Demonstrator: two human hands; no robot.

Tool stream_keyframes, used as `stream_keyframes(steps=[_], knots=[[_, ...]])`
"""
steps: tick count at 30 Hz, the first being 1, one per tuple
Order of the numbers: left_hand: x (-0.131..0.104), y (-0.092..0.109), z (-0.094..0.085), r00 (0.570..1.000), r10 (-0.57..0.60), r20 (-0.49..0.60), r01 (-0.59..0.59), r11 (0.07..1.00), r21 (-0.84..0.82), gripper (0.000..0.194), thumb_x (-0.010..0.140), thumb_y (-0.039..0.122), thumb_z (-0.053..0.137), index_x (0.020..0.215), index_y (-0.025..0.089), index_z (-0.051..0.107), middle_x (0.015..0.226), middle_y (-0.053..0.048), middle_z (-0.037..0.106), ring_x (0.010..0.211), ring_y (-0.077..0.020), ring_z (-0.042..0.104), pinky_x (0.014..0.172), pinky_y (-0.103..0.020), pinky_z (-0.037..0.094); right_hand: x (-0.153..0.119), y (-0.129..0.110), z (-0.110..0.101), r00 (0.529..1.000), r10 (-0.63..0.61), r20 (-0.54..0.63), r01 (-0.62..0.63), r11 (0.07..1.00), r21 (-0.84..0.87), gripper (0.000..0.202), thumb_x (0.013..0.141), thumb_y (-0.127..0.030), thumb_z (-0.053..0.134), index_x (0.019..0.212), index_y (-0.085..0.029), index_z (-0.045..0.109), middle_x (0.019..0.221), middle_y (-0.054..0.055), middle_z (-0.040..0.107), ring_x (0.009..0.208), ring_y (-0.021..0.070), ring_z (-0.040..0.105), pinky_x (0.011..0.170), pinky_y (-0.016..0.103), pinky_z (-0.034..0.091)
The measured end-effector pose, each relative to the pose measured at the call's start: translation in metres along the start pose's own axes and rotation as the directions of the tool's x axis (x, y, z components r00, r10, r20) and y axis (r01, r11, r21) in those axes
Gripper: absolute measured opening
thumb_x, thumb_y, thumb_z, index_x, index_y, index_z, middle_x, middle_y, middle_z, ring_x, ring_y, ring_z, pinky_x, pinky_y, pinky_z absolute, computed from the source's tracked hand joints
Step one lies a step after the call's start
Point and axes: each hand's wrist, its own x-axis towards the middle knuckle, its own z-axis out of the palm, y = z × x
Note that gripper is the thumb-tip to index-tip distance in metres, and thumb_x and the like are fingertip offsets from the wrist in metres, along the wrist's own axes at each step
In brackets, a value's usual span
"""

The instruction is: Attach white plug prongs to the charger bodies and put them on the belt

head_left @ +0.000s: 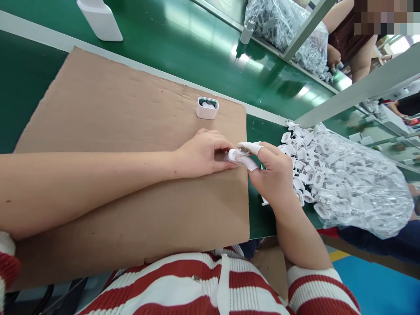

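Note:
A small white plastic part (232, 155) sits between my two hands, above the right edge of a cardboard sheet (131, 118). My left hand (205, 153) pinches it from the left with thumb and forefinger. From the right, my right hand (274, 168) closes on the same part, with white finger covers on its thumb and forefinger. The fingers hide most of the part, so its exact shape does not show. Behind my left hand, an oval white housing (207, 113) stands on the cardboard, its open top showing a green circuit board inside.
Loose white plastic parts (300, 153) spill from a clear plastic bag (364, 188) at the right. A white stand (103, 24) rises at the back left. Across the green surface (157, 48) lie another filled bag (278, 26) and a co-worker's hand (334, 57).

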Motion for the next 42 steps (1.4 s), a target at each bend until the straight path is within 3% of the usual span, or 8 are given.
stream_keyframes(steps=[7, 15, 25, 31, 35, 37, 39, 42], knots=[[0.001, 0.002, -0.001, 1.000, -0.017, 0.005, 0.017, 1.000, -0.012, 0.028, 0.088, 0.051, 0.074, 0.093, 0.023, 0.076, 0.093, -0.003, 0.078, 0.095, -0.0257, 0.068, 0.094, -0.040, 0.045, -0.002, -0.001, 0.002, 0.995, 0.010, -0.102, 0.000, 0.995, 0.099, 0.016, 0.101, -0.028, 0.065, 0.112, -0.029, 0.077, 0.105, 0.006, 0.081, 0.089, 0.0222, 0.076, 0.082, 0.038, 0.063], [0.002, 0.002, -0.001, 1.000, -0.017, 0.002, 0.017, 1.000, -0.021, 0.029, 0.088, 0.051, 0.073, 0.088, 0.022, 0.075, 0.093, -0.004, 0.078, 0.093, -0.0255, 0.068, 0.090, -0.038, 0.047, -0.001, -0.003, 0.001, 0.998, -0.034, -0.049, 0.033, 0.999, -0.014, 0.017, 0.100, -0.026, 0.063, 0.110, -0.029, 0.077, 0.104, 0.007, 0.081, 0.096, 0.0248, 0.075, 0.085, 0.040, 0.061], [0.002, 0.002, 0.002, 1.000, 0.011, -0.024, -0.010, 1.000, 0.020, 0.029, 0.088, 0.049, 0.075, 0.093, 0.020, 0.078, 0.087, -0.003, 0.077, 0.086, -0.0214, 0.066, 0.086, -0.034, 0.046, 0.003, 0.003, 0.004, 0.997, -0.077, -0.032, 0.074, 0.993, -0.093, 0.020, 0.092, -0.017, 0.063, 0.103, -0.025, 0.077, 0.097, 0.005, 0.080, 0.092, 0.0233, 0.074, 0.077, 0.033, 0.056], [0.000, 0.002, 0.007, 0.997, -0.017, -0.079, 0.017, 1.000, -0.003, 0.031, 0.087, 0.049, 0.076, 0.099, 0.020, 0.079, 0.091, -0.003, 0.077, 0.088, -0.0213, 0.067, 0.080, -0.031, 0.048, -0.004, 0.000, 0.015, 0.994, 0.054, -0.097, -0.055, 0.998, -0.009, 0.020, 0.092, -0.019, 0.065, 0.106, -0.025, 0.078, 0.101, 0.005, 0.080, 0.087, 0.0207, 0.074, 0.072, 0.030, 0.055], [-0.004, 0.020, -0.002, 0.999, 0.014, -0.030, -0.014, 1.000, 0.005, 0.029, 0.091, 0.042, 0.076, 0.108, 0.019, 0.077, 0.096, -0.003, 0.079, 0.085, -0.0196, 0.068, 0.081, -0.030, 0.051, 0.001, 0.008, -0.006, 0.987, 0.160, -0.028, -0.148, 0.959, 0.241, 0.033, 0.090, -0.030, 0.072, 0.123, -0.028, 0.076, 0.115, 0.005, 0.080, 0.096, 0.0223, 0.076, 0.083, 0.034, 0.060], [-0.002, 0.031, -0.014, 0.992, 0.077, -0.101, -0.073, 0.996, 0.044, 0.028, 0.093, 0.038, 0.076, 0.112, 0.018, 0.076, 0.101, -0.004, 0.080, 0.089, -0.0180, 0.069, 0.086, -0.029, 0.052, 0.003, 0.018, -0.029, 0.978, 0.206, -0.022, -0.188, 0.925, 0.329, 0.040, 0.089, -0.031, 0.073, 0.129, -0.029, 0.074, 0.125, 0.005, 0.078, 0.098, 0.0225, 0.076, 0.084, 0.037, 0.062], [0.008, 0.035, -0.032, 0.955, 0.095, -0.280, -0.062, 0.991, 0.122, 0.032, 0.093, 0.041, 0.078, 0.114, 0.017, 0.075, 0.108, -0.004, 0.079, 0.094, -0.0168, 0.068, 0.089, -0.028, 0.051, 0.002, 0.030, -0.051, 0.966, 0.255, -0.027, -0.240, 0.934, 0.264, 0.026, 0.088, -0.025, 0.071, 0.112, -0.027, 0.080, 0.116, 0.005, 0.079, 0.092, 0.0219, 0.074, 0.081, 0.038, 0.060], [0.040, 0.012, -0.065, 0.870, -0.023, -0.492, 0.154, 0.962, 0.227, 0.050, 0.091, 0.054, 0.081, 0.118, 0.013, 0.070, 0.119, -0.003, 0.076, 0.101, -0.0155, 0.064, 0.095, -0.028, 0.049, -0.002, 0.042, -0.070, 0.942, 0.272, 0.196, -0.285, 0.957, 0.045, 0.024, 0.082, -0.012, 0.070, 0.096, -0.027, 0.083, 0.100, 0.003, 0.079, 0.090, 0.0231, 0.071, 0.074, 0.037, 0.055]])
